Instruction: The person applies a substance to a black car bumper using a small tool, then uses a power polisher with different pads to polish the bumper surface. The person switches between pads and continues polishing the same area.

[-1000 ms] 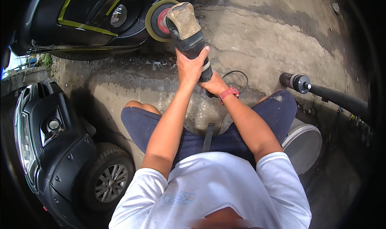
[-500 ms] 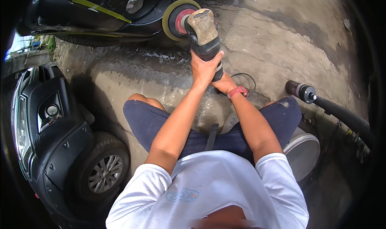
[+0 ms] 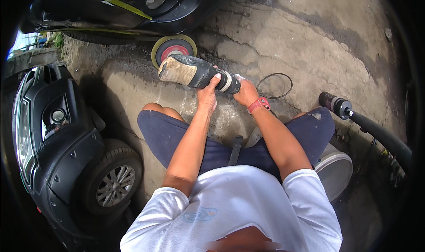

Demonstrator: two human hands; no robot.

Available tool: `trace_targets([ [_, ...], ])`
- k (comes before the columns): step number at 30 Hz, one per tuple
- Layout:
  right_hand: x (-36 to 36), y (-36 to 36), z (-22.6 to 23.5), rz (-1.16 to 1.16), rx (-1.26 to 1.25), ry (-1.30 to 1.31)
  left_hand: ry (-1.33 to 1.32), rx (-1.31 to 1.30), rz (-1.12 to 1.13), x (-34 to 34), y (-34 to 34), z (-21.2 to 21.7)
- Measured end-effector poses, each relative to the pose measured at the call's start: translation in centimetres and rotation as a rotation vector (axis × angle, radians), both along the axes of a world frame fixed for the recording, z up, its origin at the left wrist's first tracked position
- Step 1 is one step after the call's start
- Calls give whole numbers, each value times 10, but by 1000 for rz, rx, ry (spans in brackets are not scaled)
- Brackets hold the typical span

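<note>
Both hands hold a polisher (image 3: 201,73), a black power tool with a worn tan cover at its head end. My left hand (image 3: 208,94) is wrapped around the middle of its body, thumb on top. My right hand (image 3: 246,94), with a red watch at the wrist, grips the rear end. A round yellow pad (image 3: 156,52) with a red centre sits on the far side of the tool's head. Just beyond the pad is the lower edge of a black car bumper (image 3: 110,19) with yellow-green masking tape on it; whether they touch I cannot tell.
A black cable (image 3: 290,81) loops on the concrete floor (image 3: 305,44) behind my right hand. Another dark vehicle (image 3: 66,141) stands at the left. On the right lie a grey pipe or pole with a black cylindrical end (image 3: 338,105) and a round pale lid or bucket (image 3: 336,172).
The polisher has swung left and down toward me, from nearly upright in view to nearly level. Its pad has moved from the bumper's side to below its edge. Both hands moved along with it.
</note>
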State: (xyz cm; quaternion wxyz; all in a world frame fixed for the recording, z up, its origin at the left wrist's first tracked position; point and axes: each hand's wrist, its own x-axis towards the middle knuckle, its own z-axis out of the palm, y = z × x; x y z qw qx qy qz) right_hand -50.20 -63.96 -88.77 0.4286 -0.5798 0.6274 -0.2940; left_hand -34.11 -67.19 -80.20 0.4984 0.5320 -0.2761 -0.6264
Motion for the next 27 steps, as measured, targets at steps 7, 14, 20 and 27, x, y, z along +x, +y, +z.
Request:
trace_targets([
  [7,-49,19,-21,-207,-2,-86,-124,59,-282,-55,-7,-9],
  [14,-35,3,-9,-97,-44,19,-65,46,-77,-37,-2,0],
  [20,26,-15,13,28,-39,-38,-94,-56,37,25,-6,21],
  [27,23,-2,18,-117,14,-310,-454,-70,-246,-2,-18,47],
])
